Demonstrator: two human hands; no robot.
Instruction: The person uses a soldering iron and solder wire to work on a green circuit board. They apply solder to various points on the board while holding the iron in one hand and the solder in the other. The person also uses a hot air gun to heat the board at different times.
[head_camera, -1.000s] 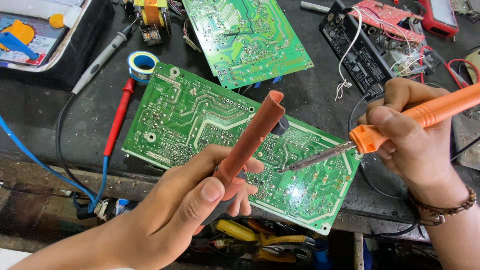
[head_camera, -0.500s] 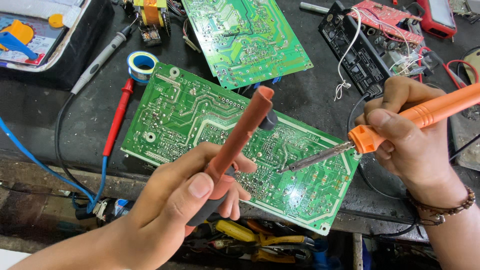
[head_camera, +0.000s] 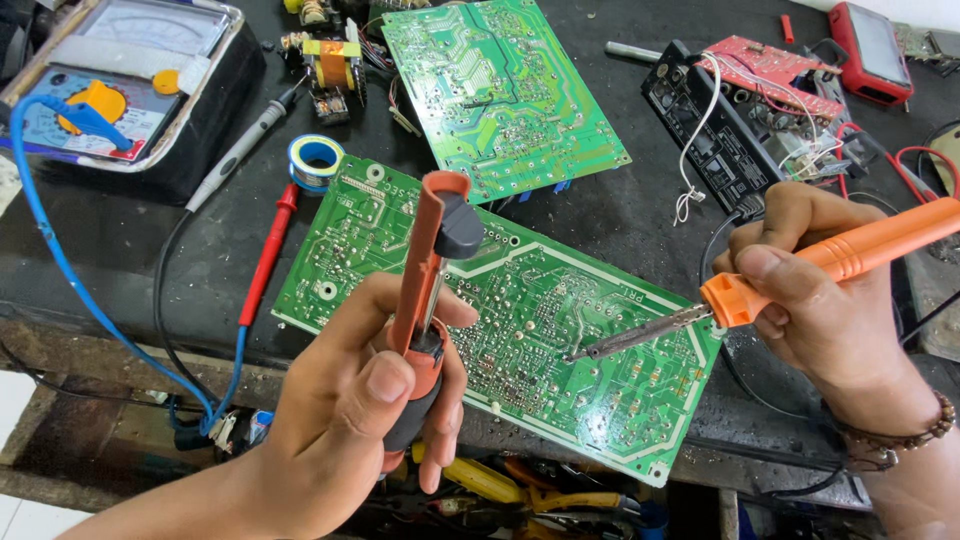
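Gripping hard with both hands now! Our left hand (head_camera: 355, 420) is curled into a fist around the solder sucker (head_camera: 425, 290), thumb pressed flat on its black rubbery grip, fingers wrapped round the far side. We hold the tool nearly upright, its orange plastic barrel rising above the near board and its dark rounded knob tipped to the right at the top.

Over on the right, our right hand (head_camera: 810, 290) is closed on the soldering iron (head_camera: 800, 270), thumb along the top and fingers folded under the smooth orange handle, wrist cocked with a beaded bracelet (head_camera: 905, 435) round it. The handle runs up and away to the right; the thin grey metal shaft slants down and left, and its tip sits right at the surface of the big green circuit board (head_camera: 560, 340), though we can't tell if it truly touches.

That board lies flat on the dark, grimy workbench (head_camera: 640, 210), solder side up, speckled with shiny silver joints and pale traces. A second green board (head_camera: 500, 90) lies beyond it. Far left we have a meter (head_camera: 120, 80) in a black case, with a blue cable looping down, and a blue-cored roll of solder (head_camera: 316, 160) beside a red probe (head_camera: 268, 255). Far right, a black box with a red board (head_camera: 760, 100) and loose wires.
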